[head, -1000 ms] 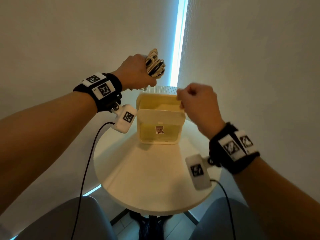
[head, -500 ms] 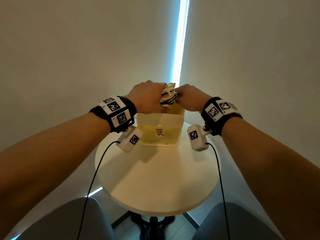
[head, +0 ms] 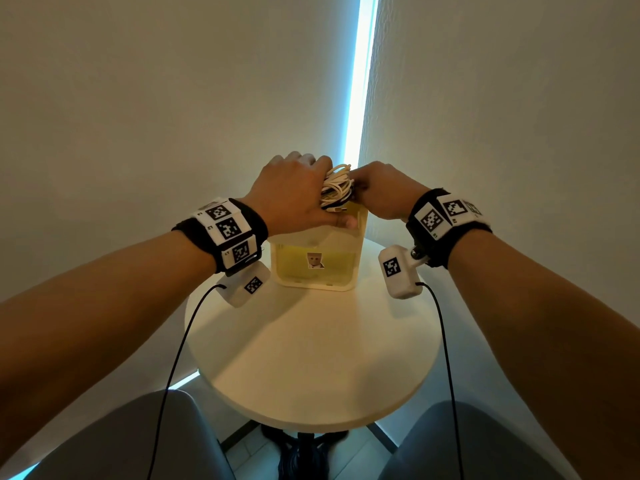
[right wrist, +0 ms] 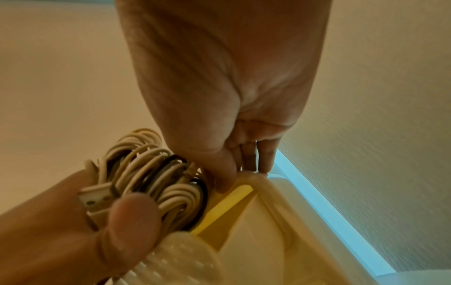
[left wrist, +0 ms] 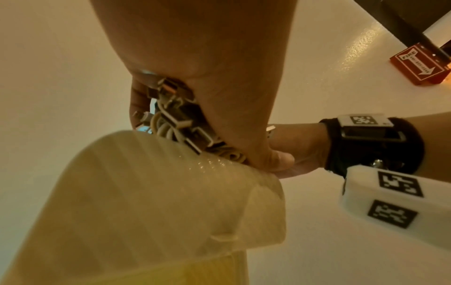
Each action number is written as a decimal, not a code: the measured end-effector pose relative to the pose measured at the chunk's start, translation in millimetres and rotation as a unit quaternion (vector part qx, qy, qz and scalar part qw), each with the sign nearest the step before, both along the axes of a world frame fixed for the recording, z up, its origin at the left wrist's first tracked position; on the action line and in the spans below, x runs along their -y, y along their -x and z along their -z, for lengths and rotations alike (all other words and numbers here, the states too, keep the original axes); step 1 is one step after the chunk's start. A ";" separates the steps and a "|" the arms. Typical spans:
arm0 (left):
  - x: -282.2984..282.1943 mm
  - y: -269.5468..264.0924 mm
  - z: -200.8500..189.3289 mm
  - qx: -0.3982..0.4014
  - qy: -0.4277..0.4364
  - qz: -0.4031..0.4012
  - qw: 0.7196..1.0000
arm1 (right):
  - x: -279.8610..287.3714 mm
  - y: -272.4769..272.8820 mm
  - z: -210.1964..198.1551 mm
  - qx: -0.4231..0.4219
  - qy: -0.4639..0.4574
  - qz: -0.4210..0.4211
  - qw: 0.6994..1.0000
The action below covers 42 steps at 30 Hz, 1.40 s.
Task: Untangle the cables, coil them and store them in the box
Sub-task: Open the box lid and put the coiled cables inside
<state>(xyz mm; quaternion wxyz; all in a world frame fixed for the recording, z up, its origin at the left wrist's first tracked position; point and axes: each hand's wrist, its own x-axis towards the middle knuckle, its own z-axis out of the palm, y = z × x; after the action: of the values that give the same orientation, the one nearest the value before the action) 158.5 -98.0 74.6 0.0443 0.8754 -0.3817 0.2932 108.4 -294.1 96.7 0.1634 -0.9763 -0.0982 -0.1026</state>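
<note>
A coiled bundle of white and black cables (head: 337, 187) sits in my left hand (head: 304, 192), which grips it right at the top opening of the yellow translucent box (head: 317, 271). In the left wrist view the cables (left wrist: 178, 123) and their plugs press against the box's rim (left wrist: 158, 173). My right hand (head: 377, 192) is on the box's right side, thumb and fingers pinching the edge of its lid (right wrist: 268, 212) beside the cables (right wrist: 151, 173). The box's inside is hidden by both hands.
The box stands at the far edge of a small round white table (head: 311, 358), tucked into a corner between two walls. My knees are under the table's near edge. A red fire sign (left wrist: 418, 64) shows overhead in the left wrist view.
My left hand has brought the cable bundle down from above the box to its opening. My right hand has moved in next to it, still on the lid.
</note>
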 end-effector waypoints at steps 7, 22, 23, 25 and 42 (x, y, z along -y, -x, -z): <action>-1.8 2.0 -4.1 -0.014 -0.045 0.000 0.999 | 1.7 -1.4 0.6 0.005 -0.011 -0.010 1.000; 12.3 4.0 -25.1 -0.270 -0.169 -0.069 0.945 | 2.2 -3.2 1.2 -0.013 -0.013 -0.017 1.000; 13.5 3.0 -26.2 -0.273 -0.176 -0.071 0.943 | 3.8 -2.7 -0.4 -0.022 -0.020 -0.019 0.999; 14.4 1.2 -27.0 -0.262 -0.184 -0.084 0.944 | 7.0 -0.9 -3.3 -0.045 -0.039 -0.024 0.998; -3.4 2.5 -29.7 -0.290 -0.124 0.007 0.949 | 9.4 3.0 -9.4 -0.085 -0.005 -0.035 0.996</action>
<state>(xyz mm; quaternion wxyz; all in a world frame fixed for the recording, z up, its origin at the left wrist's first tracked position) 156.0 -94.7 104.3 0.0466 0.9187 -0.3916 -0.0233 105.4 -303.5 106.0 0.1793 -0.9766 -0.1178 -0.0141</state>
